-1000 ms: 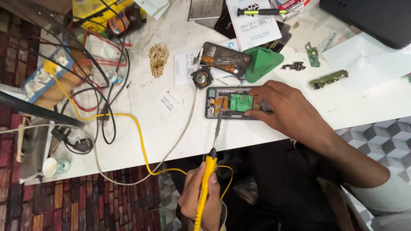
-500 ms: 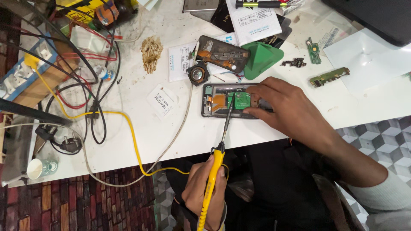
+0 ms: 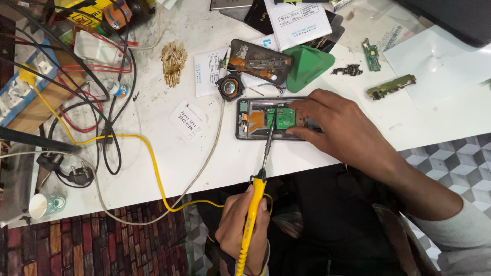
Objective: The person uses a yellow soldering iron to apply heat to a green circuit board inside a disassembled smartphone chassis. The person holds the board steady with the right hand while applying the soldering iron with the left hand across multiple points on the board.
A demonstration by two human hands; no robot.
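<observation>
An opened phone (image 3: 255,118) lies near the front edge of the white table (image 3: 153,168), with a green board (image 3: 283,117) and orange flex inside. My right hand (image 3: 332,128) rests on the phone's right half, fingers pressing beside the green board. My left hand (image 3: 243,225) is below the table edge, gripping a yellow soldering iron (image 3: 253,214). The iron's dark metal tip (image 3: 272,118) reaches up onto the green board.
A second phone back (image 3: 258,61), a green wedge-shaped stand (image 3: 307,64), a small round speaker (image 3: 230,88), loose circuit boards (image 3: 391,87) and papers lie behind. Tangled cables (image 3: 102,128), plugs, a power strip (image 3: 30,87) and a paper cup (image 3: 43,205) crowd the left.
The iron's tip has moved up from the phone's lower edge onto the green board. My right hand has stayed on the phone, and the view has shifted slightly.
</observation>
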